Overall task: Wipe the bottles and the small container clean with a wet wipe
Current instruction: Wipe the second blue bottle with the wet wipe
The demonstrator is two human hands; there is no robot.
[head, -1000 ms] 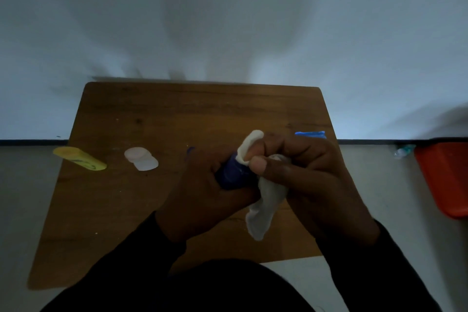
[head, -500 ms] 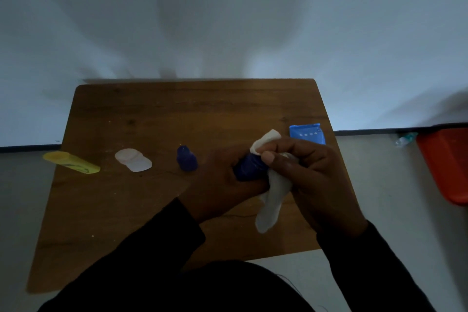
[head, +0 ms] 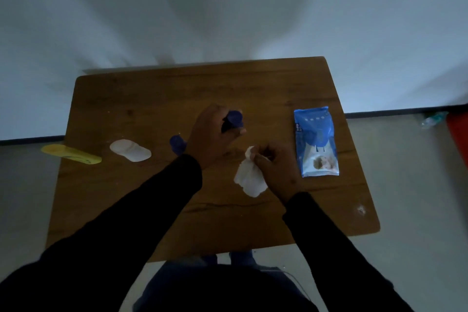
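My left hand (head: 214,134) grips a small dark blue bottle (head: 234,119) over the middle of the wooden table (head: 141,99), its end poking out past my fingers. My right hand (head: 274,166) pinches a crumpled white wet wipe (head: 249,177) just to the right and nearer me, apart from the bottle. A second small blue bottle (head: 177,144) stands partly hidden behind my left wrist. A white small container (head: 130,151) lies further left. A yellow bottle (head: 71,154) lies across the table's left edge.
A blue wet wipe pack (head: 315,140) lies flat on the table's right side. An orange-red object (head: 458,137) and a small clear bottle (head: 434,119) sit on the floor at the far right. A white wall rises behind the table.
My hands have parted: the left has carried the blue bottle up and away from the wipe, while the right has dropped toward the table with the wipe. The view has widened.
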